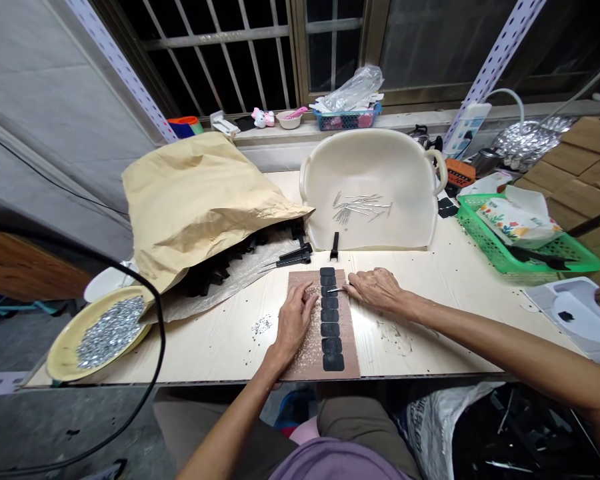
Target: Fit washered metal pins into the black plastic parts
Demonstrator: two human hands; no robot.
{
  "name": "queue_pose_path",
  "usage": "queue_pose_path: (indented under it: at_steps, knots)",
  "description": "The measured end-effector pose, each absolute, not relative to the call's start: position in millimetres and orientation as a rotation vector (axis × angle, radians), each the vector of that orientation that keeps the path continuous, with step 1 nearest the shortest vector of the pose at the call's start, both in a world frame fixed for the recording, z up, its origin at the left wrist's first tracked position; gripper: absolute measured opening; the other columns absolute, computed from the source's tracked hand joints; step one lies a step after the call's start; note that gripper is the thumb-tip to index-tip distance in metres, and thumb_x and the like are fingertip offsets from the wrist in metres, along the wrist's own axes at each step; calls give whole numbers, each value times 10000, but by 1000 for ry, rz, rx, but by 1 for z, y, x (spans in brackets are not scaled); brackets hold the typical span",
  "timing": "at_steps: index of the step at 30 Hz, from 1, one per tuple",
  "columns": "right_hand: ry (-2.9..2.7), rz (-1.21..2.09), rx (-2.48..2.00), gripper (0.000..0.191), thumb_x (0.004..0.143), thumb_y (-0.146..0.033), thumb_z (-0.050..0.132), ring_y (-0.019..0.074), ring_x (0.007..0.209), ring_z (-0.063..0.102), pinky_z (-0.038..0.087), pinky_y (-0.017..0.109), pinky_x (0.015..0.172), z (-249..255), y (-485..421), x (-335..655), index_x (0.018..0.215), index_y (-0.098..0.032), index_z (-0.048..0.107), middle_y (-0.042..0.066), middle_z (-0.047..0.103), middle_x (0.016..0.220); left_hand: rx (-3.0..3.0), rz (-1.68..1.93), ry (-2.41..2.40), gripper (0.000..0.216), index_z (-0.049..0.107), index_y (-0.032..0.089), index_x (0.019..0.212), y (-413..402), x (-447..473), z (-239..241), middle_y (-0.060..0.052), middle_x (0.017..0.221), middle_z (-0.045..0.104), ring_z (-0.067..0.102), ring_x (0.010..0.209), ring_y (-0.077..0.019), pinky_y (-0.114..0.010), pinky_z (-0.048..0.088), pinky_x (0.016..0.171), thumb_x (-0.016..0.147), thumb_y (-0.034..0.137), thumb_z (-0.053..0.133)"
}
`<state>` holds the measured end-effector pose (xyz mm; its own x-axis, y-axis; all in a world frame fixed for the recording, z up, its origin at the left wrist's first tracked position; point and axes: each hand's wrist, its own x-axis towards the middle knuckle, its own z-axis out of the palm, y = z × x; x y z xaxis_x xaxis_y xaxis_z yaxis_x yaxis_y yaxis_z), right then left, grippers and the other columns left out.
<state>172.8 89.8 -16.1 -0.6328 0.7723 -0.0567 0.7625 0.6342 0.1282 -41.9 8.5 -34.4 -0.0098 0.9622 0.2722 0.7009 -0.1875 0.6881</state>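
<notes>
A brown board [347, 350] lies at the table's near edge with a column of several black rectangular pieces [331, 320] down its middle. My left hand [294, 319] rests palm-down on the board's left side, fingers together, touching the board beside the pieces. My right hand [375, 288] pinches a thin metal pin [336, 290] and holds its tip against one of the upper black pieces.
A cream plastic tub [375, 160] with loose metal pins [357, 205] stands behind the board. A brown paper bag [195, 200] spilling black clips [295, 254] lies at the left. A yellow plate [65, 360] of small metal bits sits far left, a green basket [525, 257] at the right.
</notes>
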Motion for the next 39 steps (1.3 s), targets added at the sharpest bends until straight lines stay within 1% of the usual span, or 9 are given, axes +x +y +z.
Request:
queue_pose_path:
  at_steps: [5,8,12,19,26,30,32,36,39]
  knots:
    - [2810,203,1148,474,986,-415,120,154,567,516,285,287,583,-24,79,177,920,-191,532,68,648,801,1898,1049,1728,297,508,199,1191,10,-43,-33,-35,886,564,557,756,-148,-279,467,704,914,287,447]
    - [2788,175,1189,467,986,-392,116,141,543,491,276,285,566,-23,76,177,918,-184,529,70,639,775,1884,1052,1732,304,506,200,1198,10,-43,-33,-34,883,570,553,746,-146,-273,465,691,912,286,452]
    - [2684,54,1303,507,977,-416,104,118,478,441,257,265,514,-15,87,173,887,-167,536,72,635,714,1886,1036,1744,308,506,193,1203,10,-43,-34,-35,883,578,555,748,-146,-273,463,702,909,268,456]
    - [2650,47,1357,534,963,-461,139,163,521,510,310,285,517,-11,99,166,836,-152,555,92,639,687,1880,1031,1758,311,509,195,1205,10,-44,-35,-40,902,598,566,757,-149,-284,468,722,907,272,458]
    - [2761,-97,1001,526,961,-467,109,99,415,386,312,277,459,-15,65,172,832,-149,507,61,582,623,1868,1052,1749,324,500,202,1222,9,-43,-36,-48,933,611,570,753,-146,-286,472,715,912,279,449]
    - [2687,-155,1188,529,968,-439,79,81,392,338,300,262,429,-11,76,166,826,-143,494,37,538,579,1874,1067,1757,335,496,197,1228,9,-44,-37,-39,890,607,562,717,-143,-284,471,698,908,289,455]
    - [2675,-138,1242,534,969,-435,78,80,393,340,299,264,425,-11,78,165,817,-139,496,43,536,584,1872,1065,1769,340,490,197,1234,9,-44,-37,-35,877,608,561,707,-140,-280,470,694,907,282,457]
    - [2739,-110,1096,540,960,-491,122,98,407,385,319,277,428,-14,73,171,828,-143,513,59,565,616,1849,1049,1785,345,480,194,1240,9,-44,-37,-39,906,617,564,706,-132,-270,471,698,908,281,454]
    - [2652,-165,1230,549,966,-477,111,109,415,421,339,274,425,-13,74,172,834,-140,524,63,576,617,1841,1045,1797,357,465,192,1256,9,-44,-38,-40,913,616,569,721,-133,-267,467,707,910,279,450]
